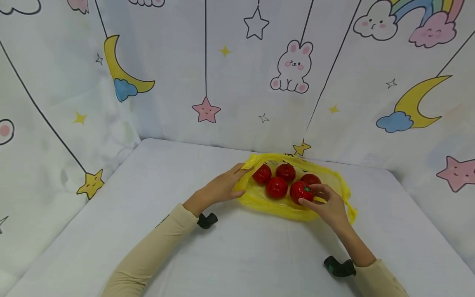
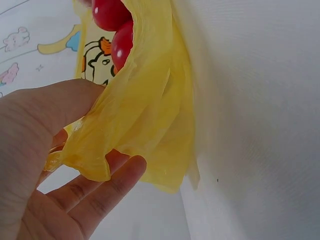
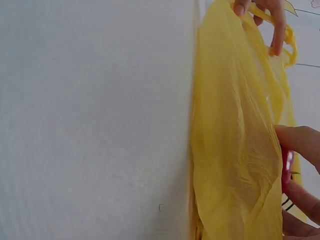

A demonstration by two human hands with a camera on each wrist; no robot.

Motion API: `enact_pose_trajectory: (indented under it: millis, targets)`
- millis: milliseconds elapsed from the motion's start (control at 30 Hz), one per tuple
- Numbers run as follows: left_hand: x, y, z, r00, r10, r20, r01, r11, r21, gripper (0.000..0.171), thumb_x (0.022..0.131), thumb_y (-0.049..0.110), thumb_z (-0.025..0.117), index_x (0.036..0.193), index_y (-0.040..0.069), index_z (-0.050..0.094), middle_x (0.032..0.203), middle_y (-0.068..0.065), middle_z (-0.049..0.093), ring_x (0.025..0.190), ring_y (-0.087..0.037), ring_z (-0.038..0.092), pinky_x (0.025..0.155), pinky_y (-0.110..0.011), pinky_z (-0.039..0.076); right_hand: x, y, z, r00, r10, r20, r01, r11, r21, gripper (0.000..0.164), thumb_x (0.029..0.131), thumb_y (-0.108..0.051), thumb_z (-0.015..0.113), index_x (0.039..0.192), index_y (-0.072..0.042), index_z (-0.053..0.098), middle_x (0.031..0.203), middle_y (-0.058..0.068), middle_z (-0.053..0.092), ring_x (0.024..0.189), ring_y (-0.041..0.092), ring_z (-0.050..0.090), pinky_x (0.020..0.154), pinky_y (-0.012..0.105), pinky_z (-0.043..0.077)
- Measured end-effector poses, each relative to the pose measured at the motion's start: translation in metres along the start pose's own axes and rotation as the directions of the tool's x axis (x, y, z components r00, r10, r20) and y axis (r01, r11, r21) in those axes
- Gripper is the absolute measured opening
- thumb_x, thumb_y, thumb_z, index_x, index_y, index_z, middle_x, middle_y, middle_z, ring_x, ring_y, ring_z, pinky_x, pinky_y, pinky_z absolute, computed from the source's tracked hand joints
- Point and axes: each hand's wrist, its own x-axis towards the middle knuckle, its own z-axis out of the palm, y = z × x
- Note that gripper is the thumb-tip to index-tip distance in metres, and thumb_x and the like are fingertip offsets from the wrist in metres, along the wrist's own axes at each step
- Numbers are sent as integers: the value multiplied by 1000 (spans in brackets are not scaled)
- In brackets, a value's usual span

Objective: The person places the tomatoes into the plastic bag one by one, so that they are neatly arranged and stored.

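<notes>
A yellow plastic bag (image 1: 272,209) lies on the table with its mouth spread open toward me. My left hand (image 1: 222,186) holds the bag's left edge; in the left wrist view the film (image 2: 150,95) passes between thumb and fingers. At the front right of the mouth, my right hand (image 1: 329,205) grips a red tomato (image 1: 299,193) with a green stem top between thumb and fingers. Several more round red fruits (image 1: 276,188) rest inside the bag, behind and left of that tomato. The bag's side (image 3: 235,130) hides most of the tomato from the right wrist view.
A white cloth covers the table (image 1: 237,255). Behind it hangs a white backdrop (image 1: 170,62) printed with moons, stars and a rabbit. Dark wrist-mounted pieces, one by the left wrist (image 1: 208,221) and one by the right wrist (image 1: 339,267), sit close to the tabletop.
</notes>
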Motion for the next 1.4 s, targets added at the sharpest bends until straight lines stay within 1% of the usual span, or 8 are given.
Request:
enact_pose_trajectory:
  millis: [167, 400, 767, 900, 1100, 1200, 1300, 1400]
  targets:
    - [-1, 0, -1, 1000, -21, 8, 21, 1000, -8, 68, 90, 15, 70, 148, 3, 37, 151, -17, 32, 130, -30, 48, 103, -37, 47, 2, 0, 4, 1000, -2, -2, 2, 1000, -6, 58, 83, -32, 78, 129, -4, 54, 133, 18, 53, 120, 36, 53, 83, 13, 51]
    - [-3, -2, 2, 999, -35, 11, 35, 999, -20, 69, 90, 16, 70, 149, 4, 36, 151, -17, 32, 130, -30, 48, 104, -38, 46, 9, 1, 8, 999, -34, 10, 34, 999, -36, 56, 84, -30, 77, 127, -2, 54, 129, 21, 56, 116, 38, 55, 86, 23, 55]
    - [-3, -3, 2, 1000, -10, 5, 10, 1000, -5, 68, 90, 16, 69, 148, 3, 37, 150, -18, 33, 129, -30, 50, 103, -37, 47, 13, 3, 12, 999, -33, 27, 35, 997, -69, 55, 86, -29, 75, 127, 0, 52, 129, 23, 56, 114, 40, 57, 90, 43, 56]
    - [-3, -4, 2, 1000, -5, -2, 5, 1000, -6, 67, 90, 15, 69, 148, 3, 38, 150, -18, 33, 128, -30, 50, 102, -37, 48, 14, 3, 14, 999, -36, 30, 39, 995, -89, 54, 86, -27, 75, 126, 0, 52, 128, 24, 55, 113, 40, 56, 92, 47, 54]
    - [-4, -4, 2, 1000, -6, 7, 6, 1000, 2, 67, 90, 16, 69, 148, 2, 38, 150, -18, 33, 129, -30, 50, 101, -37, 48, 15, 2, 16, 999, -28, 29, 31, 993, -110, 54, 86, -26, 76, 126, 1, 51, 125, 24, 54, 111, 41, 55, 92, 49, 54]
    - [-4, -3, 2, 999, -22, 29, 22, 1000, 10, 66, 91, 18, 68, 149, 7, 38, 152, -19, 32, 131, -32, 47, 101, -39, 48, 15, 2, 16, 999, -35, 35, 39, 994, -106, 54, 86, -25, 76, 125, 2, 51, 125, 25, 54, 111, 40, 55, 93, 49, 53]
    - [-5, -3, 2, 997, -44, 69, 44, 999, -3, 65, 92, 20, 67, 150, 18, 38, 154, -18, 29, 135, -34, 43, 99, -42, 51, 15, 4, 16, 997, -55, 45, 59, 993, -106, 52, 86, -23, 75, 126, 3, 52, 124, 25, 54, 110, 40, 55, 93, 50, 53]
    - [-7, -3, 3, 996, -34, 79, 33, 999, 9, 62, 91, 22, 68, 148, 25, 43, 156, -17, 26, 139, -36, 37, 101, -46, 49, 15, 5, 16, 995, -72, 69, 80, 990, -114, 53, 87, -21, 73, 127, 5, 50, 124, 26, 54, 109, 40, 55, 94, 51, 52]
